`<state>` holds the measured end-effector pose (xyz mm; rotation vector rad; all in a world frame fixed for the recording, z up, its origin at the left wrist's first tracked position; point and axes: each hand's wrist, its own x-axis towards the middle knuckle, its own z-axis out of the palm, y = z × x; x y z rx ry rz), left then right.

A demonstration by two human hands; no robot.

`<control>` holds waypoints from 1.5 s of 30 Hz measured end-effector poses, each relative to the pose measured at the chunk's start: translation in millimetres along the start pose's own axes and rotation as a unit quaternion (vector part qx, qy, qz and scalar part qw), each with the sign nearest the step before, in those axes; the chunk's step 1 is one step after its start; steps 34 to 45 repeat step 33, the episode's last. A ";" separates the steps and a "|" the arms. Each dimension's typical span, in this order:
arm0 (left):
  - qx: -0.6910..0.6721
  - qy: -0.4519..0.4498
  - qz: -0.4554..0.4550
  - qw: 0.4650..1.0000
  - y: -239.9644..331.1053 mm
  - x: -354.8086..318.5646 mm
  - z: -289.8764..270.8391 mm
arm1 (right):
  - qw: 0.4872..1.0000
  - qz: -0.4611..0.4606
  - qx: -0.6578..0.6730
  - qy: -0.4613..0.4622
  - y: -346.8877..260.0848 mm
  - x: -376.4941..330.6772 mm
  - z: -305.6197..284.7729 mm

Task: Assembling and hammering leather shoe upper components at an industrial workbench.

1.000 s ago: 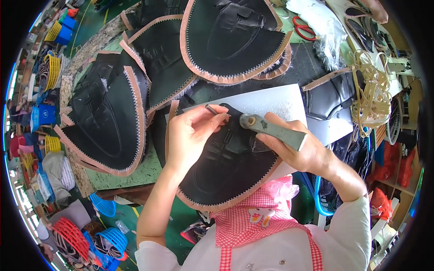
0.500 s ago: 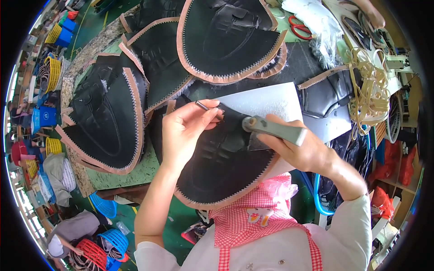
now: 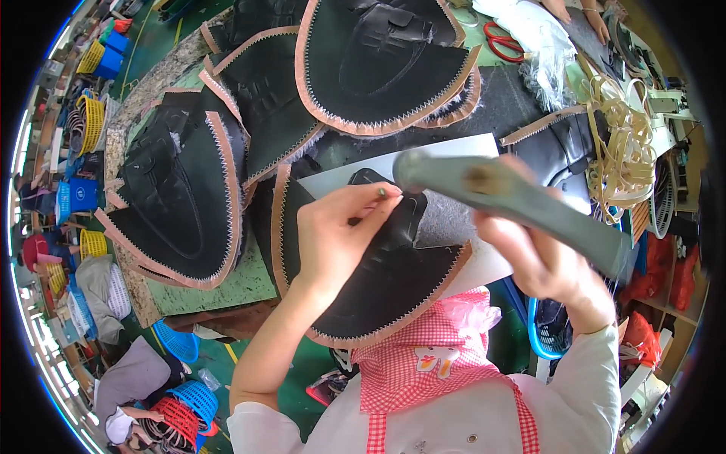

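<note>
Between the thumb and fingers of my left hand (image 3: 336, 231) is a slim metal punch (image 3: 383, 194), seen almost end-on. It stands over a black leather shoe upper (image 3: 378, 291) edged with a zigzag-stitched tan strip; its lower tip is hidden. My right hand (image 3: 529, 253) is closed round a hammer (image 3: 560, 216), whose grey metal head is raised just right of the punch, with the handle's wooden end showing in it. Motion blurs this hand slightly. Under the upper lies a pale board (image 3: 473, 151).
Several similar black uppers (image 3: 181, 197) are piled left and behind. Red-handled scissors (image 3: 503, 41), a clear plastic bag (image 3: 533, 45) and a tangle of beige straps (image 3: 624, 144) lie at the back right. Another person's hands (image 3: 578, 15) show at the upper right.
The hammer has come up and its head has swung above the work. My left hand has shifted right and lower, turning the punch from slanted to nearly upright. The upper has turned slightly.
</note>
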<state>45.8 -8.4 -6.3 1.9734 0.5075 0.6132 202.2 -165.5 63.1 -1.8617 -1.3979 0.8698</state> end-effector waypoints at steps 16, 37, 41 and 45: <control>0.005 -0.023 -0.011 1.000 -5.2 -5.8 -5.4 | 0.992 -0.105 0.015 0.074 -11.7 -0.3 -10.6; 0.188 -0.120 0.003 0.975 -15.6 5.0 -41.8 | 0.994 -0.024 0.098 -0.041 19.7 11.1 35.3; 0.188 -0.120 0.003 0.975 -15.6 5.0 -41.8 | 0.994 -0.024 0.098 -0.041 19.7 11.1 35.3; 0.188 -0.120 0.003 0.975 -15.6 5.0 -41.8 | 0.994 -0.024 0.098 -0.041 19.7 11.1 35.3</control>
